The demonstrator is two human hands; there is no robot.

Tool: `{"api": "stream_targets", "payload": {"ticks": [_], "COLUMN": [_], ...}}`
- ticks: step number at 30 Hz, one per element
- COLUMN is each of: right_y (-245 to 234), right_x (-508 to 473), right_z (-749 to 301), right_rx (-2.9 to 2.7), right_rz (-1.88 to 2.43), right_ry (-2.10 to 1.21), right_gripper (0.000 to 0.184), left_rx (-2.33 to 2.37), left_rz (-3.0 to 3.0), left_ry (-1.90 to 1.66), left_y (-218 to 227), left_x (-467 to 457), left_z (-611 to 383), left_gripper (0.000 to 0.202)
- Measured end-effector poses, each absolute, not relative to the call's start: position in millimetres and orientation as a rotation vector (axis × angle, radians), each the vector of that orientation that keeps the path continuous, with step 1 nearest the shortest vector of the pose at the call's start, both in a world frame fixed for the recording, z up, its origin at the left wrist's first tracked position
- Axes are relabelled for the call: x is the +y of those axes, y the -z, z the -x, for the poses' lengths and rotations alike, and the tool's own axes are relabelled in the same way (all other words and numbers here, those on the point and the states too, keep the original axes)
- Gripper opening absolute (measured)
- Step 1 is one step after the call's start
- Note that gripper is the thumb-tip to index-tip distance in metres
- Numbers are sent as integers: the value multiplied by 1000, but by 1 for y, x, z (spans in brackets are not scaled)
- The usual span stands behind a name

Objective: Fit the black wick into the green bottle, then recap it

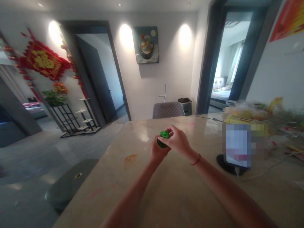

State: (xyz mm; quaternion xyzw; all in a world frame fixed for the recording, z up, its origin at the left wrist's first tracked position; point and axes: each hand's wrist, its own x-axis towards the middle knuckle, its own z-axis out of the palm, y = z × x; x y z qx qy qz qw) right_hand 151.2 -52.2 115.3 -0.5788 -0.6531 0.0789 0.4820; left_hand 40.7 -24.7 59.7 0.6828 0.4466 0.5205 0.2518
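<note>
Both my hands meet over the beige table (171, 193) around a small dark green bottle (161, 143) with a bright green cap (164, 134). My left hand (155, 153) wraps round the bottle's body from below. My right hand (177, 141) closes its fingers on the green cap from the right. A red string sits on my right wrist. Most of the bottle is hidden by my fingers.
A black round stand (229, 163) with a blurred screen and a white cable sits at the right. Bags and packets (251, 112) crowd the table's far right. A grey chair (168, 110) stands at the far end, a grey stool (68, 183) at the left.
</note>
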Motion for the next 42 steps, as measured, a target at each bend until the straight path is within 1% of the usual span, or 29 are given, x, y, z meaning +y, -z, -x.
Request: {"api": "stream_targets", "payload": {"ticks": [5, 9, 12, 14, 17, 23, 29, 35, 39, 42], "right_y": [-121, -120, -114, -109, -105, -113, -122, -121, -118, -115], "right_x": [-60, -56, -47, -41, -36, -42, -50, -52, -54, -53], "right_z": [-153, -162, -174, -182, -192, -194, -193, -198, -203, -204], "right_rx": [-1669, -1785, -1853, -1907, -1974, -2003, -2012, -2138, -2209, -2208], "right_rz": [1392, 1501, 1622, 1642, 1600, 1553, 1384, 1150, 1009, 997], "right_ry": [-142, -35, -5, -65, -183, -297, -419, -555, -657, -671], "right_gripper": [32, 33, 37, 39, 42, 45, 37, 29, 34, 46], "left_rx": [1335, 1464, 1472, 1458, 1463, 1429, 1358, 1316, 1249, 1231], "left_rz": [-1910, -2053, -2164, -2235, -2304, -2276, -2289, -2216, -2185, -2178], "left_ry": [-1396, -1209, -1048, -956, -814, -608, -574, -535, -505, -521], "left_y": [-67, -66, -64, -64, -67, -84, -99, -95, -93, -94], "left_x": [-33, -32, -32, -32, -33, -39, -42, -33, -30, -30], "left_z": [-43, -42, -42, -41, -39, -34, -26, -21, -19, -19], "left_gripper": [40, 38, 43, 49, 52, 47, 48, 50, 48, 45]}}
